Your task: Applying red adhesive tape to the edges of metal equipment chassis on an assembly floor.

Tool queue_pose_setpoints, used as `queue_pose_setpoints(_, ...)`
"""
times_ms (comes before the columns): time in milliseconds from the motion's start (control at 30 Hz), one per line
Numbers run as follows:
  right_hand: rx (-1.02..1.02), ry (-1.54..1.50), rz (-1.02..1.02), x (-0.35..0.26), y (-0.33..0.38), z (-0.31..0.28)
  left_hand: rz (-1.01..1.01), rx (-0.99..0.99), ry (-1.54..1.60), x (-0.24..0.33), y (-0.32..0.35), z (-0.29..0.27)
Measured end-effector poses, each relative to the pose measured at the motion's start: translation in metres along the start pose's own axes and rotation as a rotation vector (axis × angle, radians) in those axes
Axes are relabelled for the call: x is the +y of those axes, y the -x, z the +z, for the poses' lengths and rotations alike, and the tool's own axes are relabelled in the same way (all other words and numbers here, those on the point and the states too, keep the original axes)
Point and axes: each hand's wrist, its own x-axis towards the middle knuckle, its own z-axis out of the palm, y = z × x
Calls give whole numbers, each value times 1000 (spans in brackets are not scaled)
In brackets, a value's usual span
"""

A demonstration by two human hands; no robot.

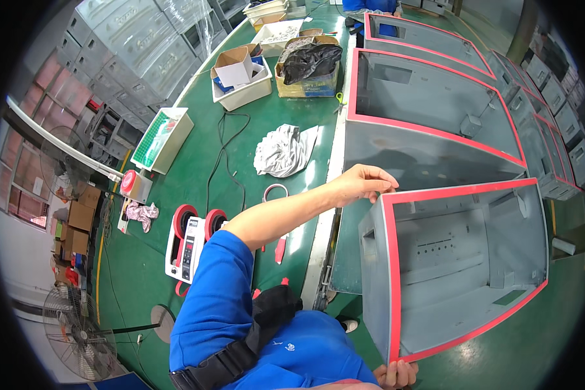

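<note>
A grey metal cabinet shell (445,260) stands with its open face up, its rim edged with red tape (392,273). At the upper left corner of that rim, my left hand (364,183) has its thumb and fingers pinched together. Whatever may be between the fingertips is too small to make out. My right hand (396,375) is curled at the lower left corner, close against the taped rim. Part of it is cut off by the lower edge, and what it grips is hidden.
More taped grey shells (435,97) stand beyond. On the green table (240,156) are a white tape dispenser (190,250) with red rolls, a crumpled grey cloth (283,153), a tape ring (275,192), bins and a black cable. A fan (78,335) stands at lower left.
</note>
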Motion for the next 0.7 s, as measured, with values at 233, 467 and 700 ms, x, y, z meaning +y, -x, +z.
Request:
queue_pose_setpoints(233,-36,57,-36,1,-16,-12,18,-32,-131,8,4,10)
queue_pose_setpoints(467,53,88,-107,12,10,8,71,52,-214,-4,3,13)
queue_pose_setpoints(700,12,50,-173,23,5,5,193,254,-317,-10,20,44)
